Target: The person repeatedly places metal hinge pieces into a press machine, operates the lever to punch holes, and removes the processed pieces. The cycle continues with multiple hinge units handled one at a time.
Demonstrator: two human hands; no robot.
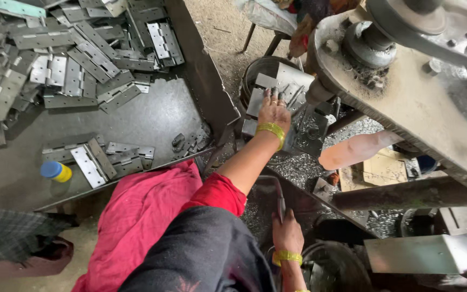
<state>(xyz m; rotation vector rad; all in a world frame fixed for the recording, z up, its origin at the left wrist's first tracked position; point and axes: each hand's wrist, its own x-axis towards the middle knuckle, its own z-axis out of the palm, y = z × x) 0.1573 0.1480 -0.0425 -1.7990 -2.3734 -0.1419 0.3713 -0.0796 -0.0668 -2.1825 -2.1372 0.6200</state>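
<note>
Now, reach: the left hand (pixel 274 111) is stretched forward over a round metal bin (pixel 255 73) that sits just beside the foot of the press machine (pixel 406 97).
Left fingers: they lie flat and slightly spread on a grey steel plate (pixel 292 75) at the top of the bin; whether they pinch it or only press on it cannot be told.
Plate's lie: it rests straight ahead of the fingertips, tilted on other flat pieces, its long edge running up and to the right toward the machine.
Right hand: the right hand (pixel 286 232) is low and close to the body, curled around a thin dark lever (pixel 278 197) that rises from it; the fingers look closed on it.
Nearer hand: the left one is on the plate, the right is well apart from it.
Edges: the machine's heavy grey arm overhangs the bin on the right, and the raised wall of a steel tray (pixel 204 70) stands close on the left.
Open room: a narrow gap between tray wall and machine, open mainly back along the forearm.
Tray contents: heaped grey hinges (pixel 77 59) at the far end, a small stack (pixel 95 159) near the front, and a yellow bottle with a blue cap (pixel 56 171).
</note>
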